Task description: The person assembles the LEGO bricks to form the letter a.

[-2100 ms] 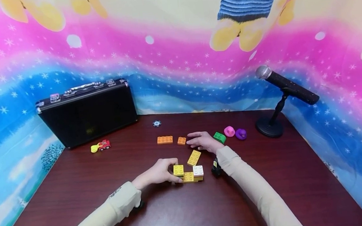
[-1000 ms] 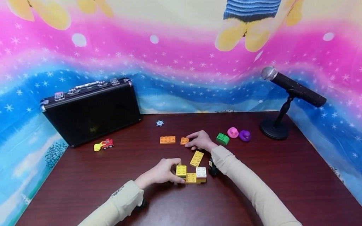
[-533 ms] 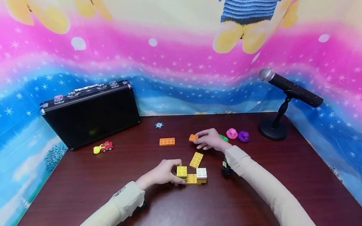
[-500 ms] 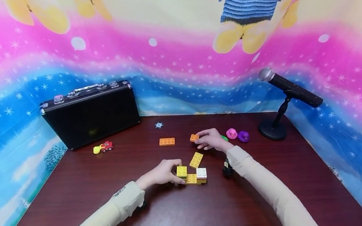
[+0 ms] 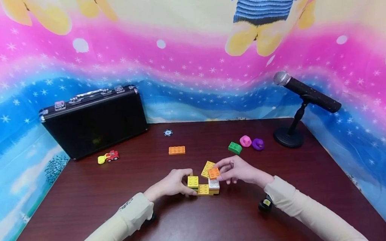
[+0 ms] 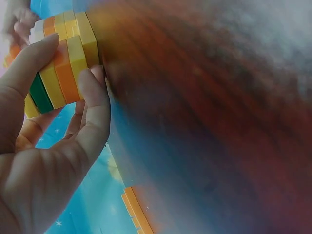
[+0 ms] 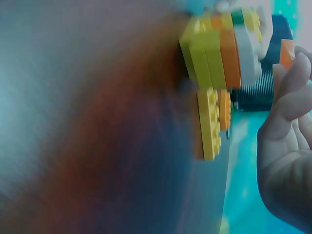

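Note:
My left hand grips the left end of a stacked toy brick build. In the left wrist view the stack shows yellow, orange and green layers between thumb and fingers. A white brick tops the build's right column. Between thumb and fingers of my right hand is a small orange brick, held just above the white one. The right wrist view shows a gap between that orange brick and the white brick. A flat yellow brick lies loose behind the build.
Farther back lie a long orange brick, a green brick, a pink duck and a purple duck. A toy car, poker chip, black case and microphone on a stand stand around the table's back.
My right hand took hold of the small orange brick at the back, lifted it and brought it toward me, over the white brick. The left hand stayed on the build.

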`<action>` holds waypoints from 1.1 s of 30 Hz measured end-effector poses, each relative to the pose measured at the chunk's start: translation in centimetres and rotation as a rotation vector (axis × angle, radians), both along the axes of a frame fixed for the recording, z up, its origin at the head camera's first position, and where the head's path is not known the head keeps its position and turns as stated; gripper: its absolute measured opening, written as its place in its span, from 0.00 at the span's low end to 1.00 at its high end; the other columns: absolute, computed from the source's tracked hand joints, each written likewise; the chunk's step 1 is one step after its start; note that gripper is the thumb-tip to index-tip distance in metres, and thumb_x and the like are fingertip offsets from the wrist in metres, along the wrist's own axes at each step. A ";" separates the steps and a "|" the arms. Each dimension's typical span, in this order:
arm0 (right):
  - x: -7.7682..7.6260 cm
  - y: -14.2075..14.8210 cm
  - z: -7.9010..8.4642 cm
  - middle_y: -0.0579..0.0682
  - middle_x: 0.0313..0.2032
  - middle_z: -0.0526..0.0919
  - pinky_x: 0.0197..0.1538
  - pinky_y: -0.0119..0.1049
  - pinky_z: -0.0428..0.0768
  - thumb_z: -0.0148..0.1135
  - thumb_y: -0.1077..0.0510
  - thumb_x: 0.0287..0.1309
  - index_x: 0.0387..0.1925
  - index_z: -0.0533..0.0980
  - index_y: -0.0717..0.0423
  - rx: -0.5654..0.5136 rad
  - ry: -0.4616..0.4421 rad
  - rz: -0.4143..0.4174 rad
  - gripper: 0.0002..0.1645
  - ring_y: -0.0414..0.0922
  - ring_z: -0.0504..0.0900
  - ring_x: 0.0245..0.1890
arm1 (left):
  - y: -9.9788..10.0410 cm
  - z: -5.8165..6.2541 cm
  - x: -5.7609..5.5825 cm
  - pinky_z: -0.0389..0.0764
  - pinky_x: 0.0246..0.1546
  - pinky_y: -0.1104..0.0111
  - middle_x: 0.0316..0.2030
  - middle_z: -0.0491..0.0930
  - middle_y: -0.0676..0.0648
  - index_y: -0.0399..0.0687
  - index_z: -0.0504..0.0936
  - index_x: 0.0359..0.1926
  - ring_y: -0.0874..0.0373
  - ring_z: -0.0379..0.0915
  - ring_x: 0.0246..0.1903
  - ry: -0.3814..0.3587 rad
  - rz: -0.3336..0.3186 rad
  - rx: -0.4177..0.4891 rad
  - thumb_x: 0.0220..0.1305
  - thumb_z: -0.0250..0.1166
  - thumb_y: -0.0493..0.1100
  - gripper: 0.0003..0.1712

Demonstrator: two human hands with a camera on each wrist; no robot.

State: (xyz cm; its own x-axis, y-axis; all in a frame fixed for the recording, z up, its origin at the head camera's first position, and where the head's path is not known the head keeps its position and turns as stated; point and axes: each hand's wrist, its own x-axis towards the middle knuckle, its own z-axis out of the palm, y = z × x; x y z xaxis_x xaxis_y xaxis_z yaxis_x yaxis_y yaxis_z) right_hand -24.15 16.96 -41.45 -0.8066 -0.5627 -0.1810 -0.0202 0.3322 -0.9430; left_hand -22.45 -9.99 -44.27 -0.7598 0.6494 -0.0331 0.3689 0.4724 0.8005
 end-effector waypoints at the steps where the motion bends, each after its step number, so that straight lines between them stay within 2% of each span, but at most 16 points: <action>1: 0.4 0.1 -0.1 0.52 0.29 0.83 0.17 0.32 0.70 0.70 0.57 0.44 0.48 0.75 0.61 0.008 0.010 0.001 0.27 0.43 0.74 0.15 | 0.0 0.0 0.0 0.76 0.19 0.69 0.23 0.78 0.53 0.46 0.65 0.27 0.60 0.79 0.19 0.003 0.001 -0.001 0.45 0.72 0.44 0.22; 5: 1.4 0.1 0.0 0.51 0.28 0.82 0.17 0.33 0.70 0.70 0.58 0.44 0.46 0.77 0.59 0.028 0.059 -0.020 0.24 0.48 0.72 0.15 | 0.0 -0.1 -0.1 0.77 0.20 0.70 0.22 0.78 0.54 0.47 0.65 0.27 0.62 0.78 0.19 0.021 0.005 -0.008 0.45 0.73 0.44 0.21; 9: 2.5 -0.3 0.7 0.53 0.26 0.82 0.16 0.34 0.68 0.70 0.61 0.44 0.45 0.77 0.61 0.018 0.080 -0.032 0.22 0.59 0.71 0.16 | 0.0 -0.1 -0.1 0.77 0.21 0.70 0.22 0.78 0.55 0.48 0.66 0.27 0.64 0.78 0.19 0.033 0.005 -0.008 0.44 0.73 0.44 0.21; 14: 3.2 -0.7 1.0 0.56 0.24 0.81 0.16 0.33 0.69 0.69 0.63 0.43 0.44 0.77 0.63 0.017 0.117 -0.021 0.22 0.64 0.70 0.18 | 0.0 -0.1 -0.1 0.77 0.20 0.70 0.23 0.78 0.55 0.48 0.66 0.27 0.64 0.78 0.19 0.030 0.003 -0.011 0.44 0.73 0.44 0.20; 17: 3.0 -0.8 0.2 0.55 0.22 0.81 0.16 0.34 0.70 0.69 0.62 0.43 0.44 0.77 0.62 0.018 0.166 -0.008 0.21 0.64 0.72 0.18 | 0.0 0.0 -0.1 0.77 0.20 0.70 0.24 0.78 0.54 0.48 0.66 0.27 0.64 0.78 0.19 0.025 0.000 -0.010 0.45 0.73 0.44 0.20; 22: 2.3 -0.5 -1.6 0.52 0.21 0.80 0.16 0.40 0.73 0.70 0.60 0.43 0.43 0.78 0.58 0.023 0.204 -0.001 0.21 0.58 0.75 0.15 | 0.1 0.0 -0.1 0.77 0.21 0.70 0.24 0.78 0.54 0.48 0.66 0.27 0.63 0.78 0.20 0.020 -0.001 -0.006 0.44 0.73 0.44 0.20; 27: 2.5 -0.3 -1.8 0.53 0.21 0.80 0.16 0.44 0.74 0.72 0.56 0.42 0.42 0.78 0.54 0.027 0.193 -0.029 0.22 0.56 0.77 0.16 | 0.1 -0.1 -0.2 0.76 0.19 0.70 0.23 0.78 0.55 0.49 0.66 0.27 0.62 0.78 0.19 0.023 -0.005 -0.014 0.45 0.73 0.45 0.21; 33: 2.8 -0.5 -1.5 0.57 0.23 0.80 0.20 0.52 0.76 0.71 0.59 0.43 0.44 0.77 0.57 0.022 0.182 -0.026 0.22 0.58 0.79 0.18 | 0.0 0.0 -0.2 0.75 0.19 0.70 0.23 0.78 0.54 0.48 0.65 0.27 0.61 0.79 0.20 0.009 -0.004 -0.015 0.45 0.73 0.44 0.21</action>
State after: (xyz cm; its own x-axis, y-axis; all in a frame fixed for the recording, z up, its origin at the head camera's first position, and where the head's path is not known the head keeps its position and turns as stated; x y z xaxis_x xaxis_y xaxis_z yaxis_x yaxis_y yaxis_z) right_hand -21.33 16.50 -42.92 -0.8415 -0.5385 -0.0425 -0.1810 0.3552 -0.9171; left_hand -22.67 -10.00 -44.27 -0.7573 0.6521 -0.0361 0.3781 0.4828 0.7899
